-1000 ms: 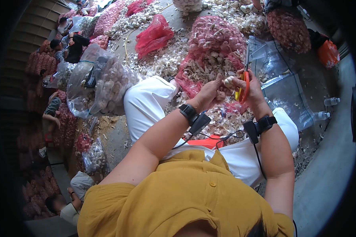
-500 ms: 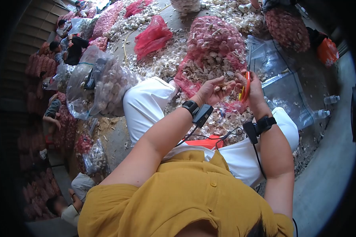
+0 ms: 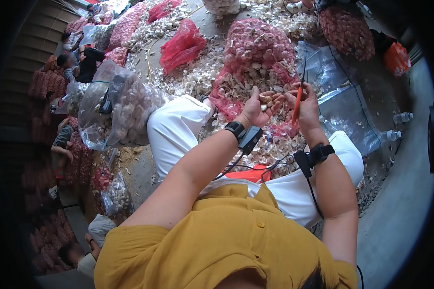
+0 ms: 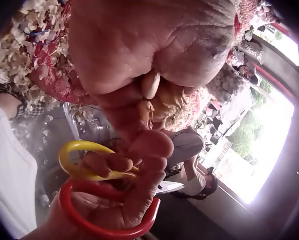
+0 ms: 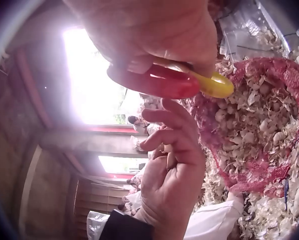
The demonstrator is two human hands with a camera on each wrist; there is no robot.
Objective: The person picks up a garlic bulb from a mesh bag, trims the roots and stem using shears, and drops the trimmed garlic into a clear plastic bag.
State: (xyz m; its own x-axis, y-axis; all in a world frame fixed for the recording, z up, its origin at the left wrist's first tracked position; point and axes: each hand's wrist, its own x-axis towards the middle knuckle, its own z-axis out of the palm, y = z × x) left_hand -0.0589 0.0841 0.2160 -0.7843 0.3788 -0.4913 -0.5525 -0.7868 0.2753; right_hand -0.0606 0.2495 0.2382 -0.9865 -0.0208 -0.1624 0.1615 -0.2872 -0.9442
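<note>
My left hand (image 3: 256,109) is turned palm up, fingers bent in a cup around a few garlic cloves (image 3: 264,102). In the left wrist view a pale clove (image 4: 150,84) sits at the base of the thumb, beside papery brown skin. To its right, my right hand (image 3: 307,105) grips scissors (image 3: 297,105), their blades pointing away from the body. The red and yellow handle loops (image 4: 69,159) circle the fingers in the left wrist view. Fingertips of both hands are close together. Beyond them stands a pink mesh bag (image 3: 259,42) of garlic, its near end open over loose bulbs and peels.
Garlic peels (image 3: 275,153) cover the floor around my white-trousered legs. A clear plastic bag (image 3: 125,103) of garlic stands left, clear plastic sheets (image 3: 352,115) lie right, near bottles (image 3: 392,136). An empty red net (image 3: 182,48) lies farther off. Other people sit along the left.
The left hand has drawn back from the right and turned palm up, with cloves now showing in it. The whitish garlic earlier at the right fingertips no longer shows there. The scissors stay in the right hand.
</note>
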